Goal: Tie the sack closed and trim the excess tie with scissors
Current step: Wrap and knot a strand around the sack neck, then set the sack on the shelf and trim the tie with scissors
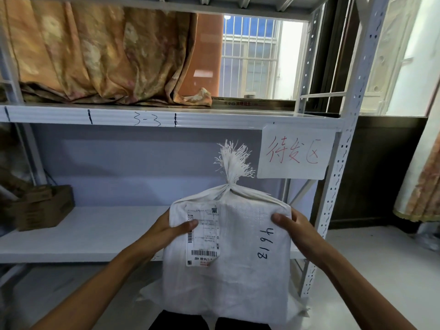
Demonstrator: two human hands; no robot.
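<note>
Sack [238, 270]: white woven, held upright in the near centre, in front of the metal shelving; lower end hanging between the forearms.
Sack neck [229, 185]: gathered and cinched tight at the top; frayed white threads [234, 158] fanning out above the cinch. Tie itself too small to make out.
Left hand [171, 231]: gripping the sack's upper left edge; thumb pressed flat across the shipping label [203, 236]; other fingers hidden behind the sack.
Right hand [295, 226]: gripping the upper right edge; thumb pressed onto the front of the fabric; remaining fingers wrapped behind, out of sight.
Markings: printed label with barcodes on the left half of the sack; handwritten black digits [263, 244] on the right half, running sideways.
Shelving [166, 117]: white metal rack, far side; "3-3" written in marker on the upper shelf edge.
Paper sign [295, 152]: white sheet with red handwriting, fixed to the shelf edge, right of the frayed top.
Cardboard box [42, 207]: brown, on the lower shelf, far left.
Curtain [95, 55]: orange patterned fabric, bunched on the upper shelf.
Window [250, 55]: barred, bright, far right of the curtain.
</note>
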